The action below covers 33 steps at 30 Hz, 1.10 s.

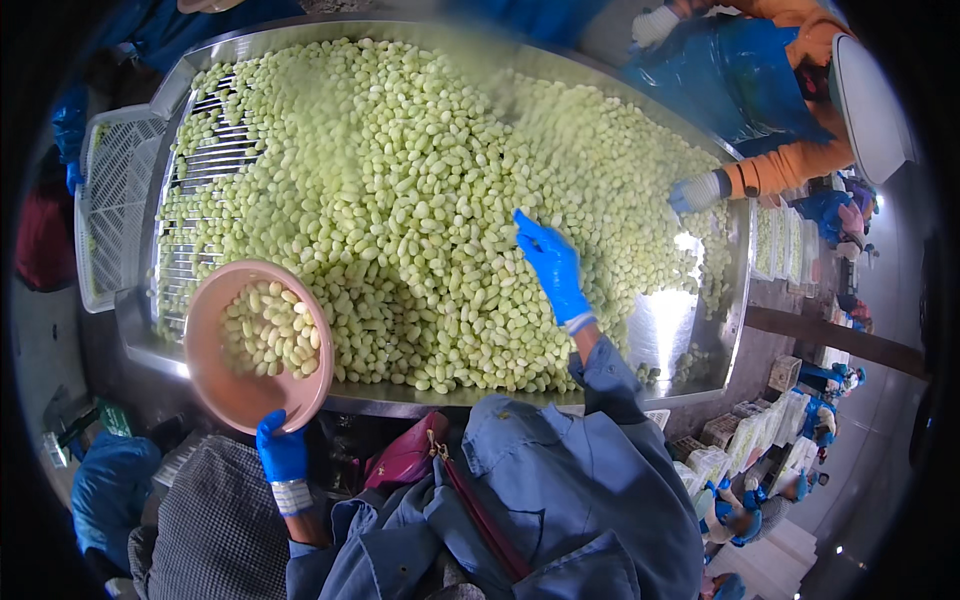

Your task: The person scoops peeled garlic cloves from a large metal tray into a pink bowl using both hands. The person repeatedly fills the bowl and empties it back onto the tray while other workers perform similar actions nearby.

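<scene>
A long steel sorting table [349, 397] is covered with pale green oval fruit [442, 217], which look like grapes. My left hand [282, 450], in a blue glove with a striped cuff, grips the near rim of a pink plastic bowl [206, 330]. The bowl tilts over the table's near left edge and holds a heap of paler yellow-green fruit [271, 326]. My right hand [549, 266], gloved in blue, reaches over the middle right of the pile, its index finger pointing to the far left. No fruit shows in its fingers, and its palm side is hidden.
A co-worker's gloved hand [697, 192] rests at the table's right side; the orange sleeve leads to a blue apron. A white plastic crate [120, 202] stands against the left end. Slatted bars show at the table's left. Crates [780, 240] and other people are farther right.
</scene>
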Available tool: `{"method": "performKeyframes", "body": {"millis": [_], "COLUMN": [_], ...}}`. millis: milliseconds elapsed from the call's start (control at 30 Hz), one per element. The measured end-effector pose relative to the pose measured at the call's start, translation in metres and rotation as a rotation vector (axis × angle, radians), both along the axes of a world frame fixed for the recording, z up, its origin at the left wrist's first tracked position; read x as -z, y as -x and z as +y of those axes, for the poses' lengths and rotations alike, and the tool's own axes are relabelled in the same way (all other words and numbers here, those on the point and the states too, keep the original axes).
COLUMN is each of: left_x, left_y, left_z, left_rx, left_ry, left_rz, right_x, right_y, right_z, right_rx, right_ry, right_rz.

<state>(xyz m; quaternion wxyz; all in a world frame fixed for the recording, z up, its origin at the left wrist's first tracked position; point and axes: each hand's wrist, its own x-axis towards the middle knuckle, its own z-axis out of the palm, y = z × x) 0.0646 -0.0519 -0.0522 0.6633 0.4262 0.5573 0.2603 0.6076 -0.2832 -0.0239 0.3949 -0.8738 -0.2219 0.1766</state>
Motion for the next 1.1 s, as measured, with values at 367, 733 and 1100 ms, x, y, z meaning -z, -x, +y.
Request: {"method": "performKeyframes", "body": {"millis": [367, 733, 1100], "left_x": [-0.009, -0.011, -0.021], "left_y": [-0.012, -0.017, -0.027], "left_z": [-0.008, 0.010, 0.015], "left_rx": [0.289, -0.047, -0.164], "left_ry": [-0.399, 0.174, 0.378], "left_rz": [0.339, -0.164, -0.260], "right_x": [0.051, -0.006, -0.015], "right_y": [-0.018, 0.063, 0.087], "right_z": [0.063, 0.122, 0.107], "right_rx": [-0.493, 0.058, 0.052], "right_ry": [0.319, -0.474, -0.098], "right_rz": [-0.608, 0.556, -0.290]}}
